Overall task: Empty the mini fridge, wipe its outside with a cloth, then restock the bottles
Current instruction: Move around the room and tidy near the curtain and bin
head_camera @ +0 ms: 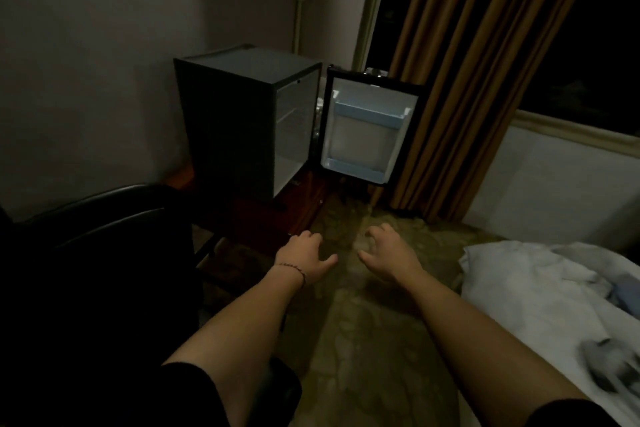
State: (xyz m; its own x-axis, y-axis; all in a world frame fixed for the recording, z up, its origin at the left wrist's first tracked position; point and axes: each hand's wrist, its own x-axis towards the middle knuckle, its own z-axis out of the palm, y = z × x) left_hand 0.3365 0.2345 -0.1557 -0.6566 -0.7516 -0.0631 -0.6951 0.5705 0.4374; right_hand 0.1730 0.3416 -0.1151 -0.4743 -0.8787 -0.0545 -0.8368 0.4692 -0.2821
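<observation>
Black box-shaped mini fridge (242, 121) stands on a low dark wooden stand (298, 208) by the wall, its white-lined door (367, 128) swung wide; left hand (303, 258) and right hand (389, 255) reach toward it, fingers loosely spread, holding nothing; rumpled white bedding (540, 291) lies right.

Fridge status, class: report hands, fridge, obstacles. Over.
Left hand and right hand open, empty. Fridge door open, no bottles seen. Chair beside path.

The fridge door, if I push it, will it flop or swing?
The fridge door would probably swing stiffly, since it looks like a rigid panel hinged beside the mini fridge. It likely moves easily: its shelves look empty. It hangs wide open, so a hard shove might slam it.
</observation>
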